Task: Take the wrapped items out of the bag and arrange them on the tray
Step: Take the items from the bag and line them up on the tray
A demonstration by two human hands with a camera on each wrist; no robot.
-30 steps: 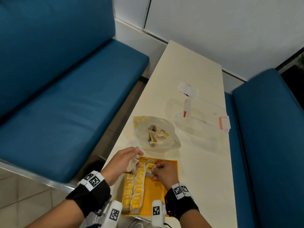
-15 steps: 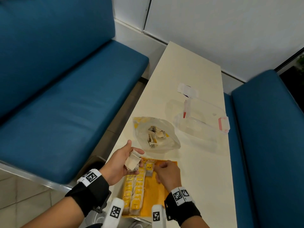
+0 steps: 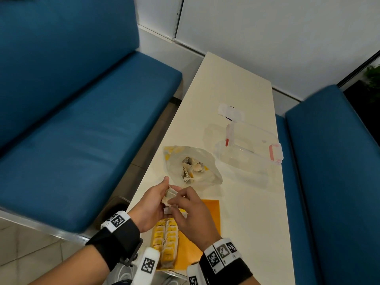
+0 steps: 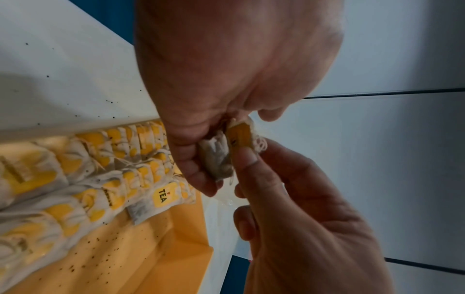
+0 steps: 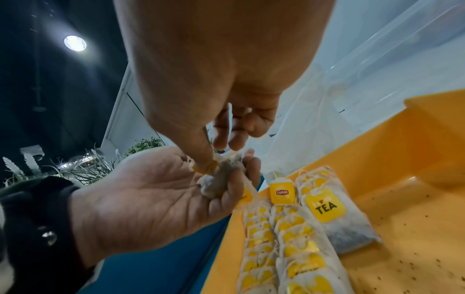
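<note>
My left hand [image 3: 159,199] holds a small bunch of tea bags [image 3: 170,195] above the far end of the orange tray [image 3: 211,219]. Its fingers [image 5: 241,171] curl round the crumpled tea bags [image 5: 217,180]. My right hand [image 3: 177,204] meets it and pinches one bag's yellow tag [image 4: 239,135] between thumb [image 4: 247,159] and fingers. Two rows of tea bags [image 3: 166,241] with yellow tags lie along the tray's left side, and a third row [image 5: 329,214] holds one bag. The clear plastic bag [image 3: 205,173] lies open beyond the tray with several tea bags [image 3: 192,166] inside.
A clear plastic box [image 3: 246,155] with pink latches stands right of the bag, and a small white wrapper [image 3: 230,110] lies behind it. The cream table [image 3: 232,79] is narrow, with blue benches [image 3: 82,130] on both sides. Loose tea dust speckles the tray floor [image 5: 402,248].
My right hand has lifted off the tray and come up to the tea bags in my left hand. My left hand has risen a little and turned toward it.
</note>
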